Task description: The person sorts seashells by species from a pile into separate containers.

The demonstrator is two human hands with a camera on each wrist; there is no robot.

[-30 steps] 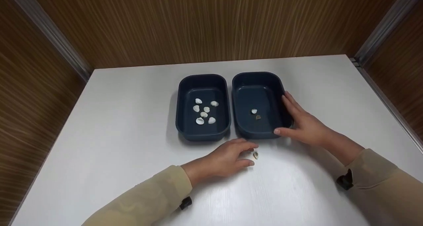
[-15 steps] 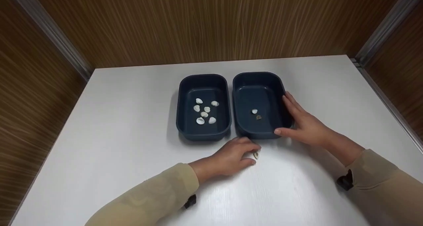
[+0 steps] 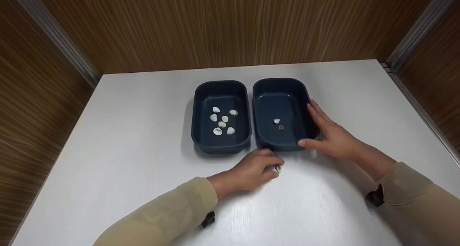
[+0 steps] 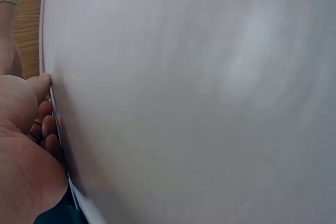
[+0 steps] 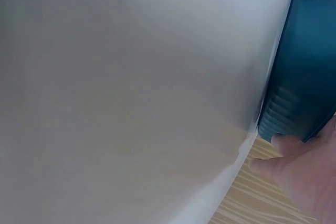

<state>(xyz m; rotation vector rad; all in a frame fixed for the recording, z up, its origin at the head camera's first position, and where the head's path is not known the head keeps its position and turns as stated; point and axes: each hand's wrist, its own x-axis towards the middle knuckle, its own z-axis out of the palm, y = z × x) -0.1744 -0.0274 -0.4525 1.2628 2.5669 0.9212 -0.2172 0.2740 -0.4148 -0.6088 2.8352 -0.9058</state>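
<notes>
In the head view my left hand [image 3: 252, 171] is low over the table, just in front of the right dark blue container [image 3: 284, 146]. Its thumb and index finger pinch a small pale seashell [image 3: 279, 169] at the tabletop, partly covering it. My right hand [image 3: 332, 137] rests against that container's right side, fingers fairly straight and thumb at the front corner. A white seashell [image 3: 276, 121] and a brownish shell [image 3: 281, 127] lie inside it. Beside it, the left dark blue container [image 3: 221, 149] holds several white seashells [image 3: 222, 124]. In the left wrist view the shell is hidden.
Both containers stand side by side on a white table [image 3: 136, 131], with a narrow gap between them. A wood-grain panel [image 3: 230, 26] rises behind the table, and similar panels flank it.
The left hand has shifted slightly right, and its thumb and index finger have closed in on the seashell. The right hand and both containers stay in place.
</notes>
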